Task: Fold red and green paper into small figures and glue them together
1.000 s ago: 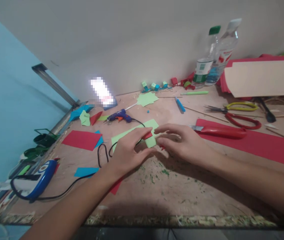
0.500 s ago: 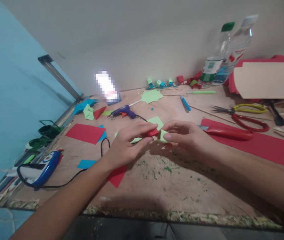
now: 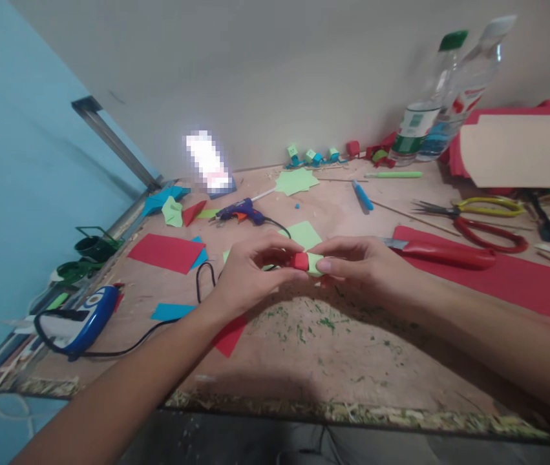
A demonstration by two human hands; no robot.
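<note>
My left hand [image 3: 253,271] pinches a small red paper cube [image 3: 299,261] between thumb and fingers. My right hand [image 3: 359,258] grips a light green folded paper piece [image 3: 314,264] at its right side. The red cube and the green piece meet edge to edge, with both hands' fingertips close around them. Part of each is hidden by my fingers. Just behind lies a light green paper sheet [image 3: 305,234] on the wooden table [image 3: 284,381]. Green scraps are scattered below my hands.
A glue gun [image 3: 243,212] lies behind my left hand, its cord running across the table. A red-handled knife [image 3: 449,254] rests on red paper [image 3: 536,284] at right, near scissors [image 3: 463,219]. Bottles [image 3: 413,132] stand at the back. A lit phone [image 3: 209,161] leans on the wall.
My left hand has brought the red cube right, up against the green piece; before, a small gap parted them. The view has shifted slightly.
</note>
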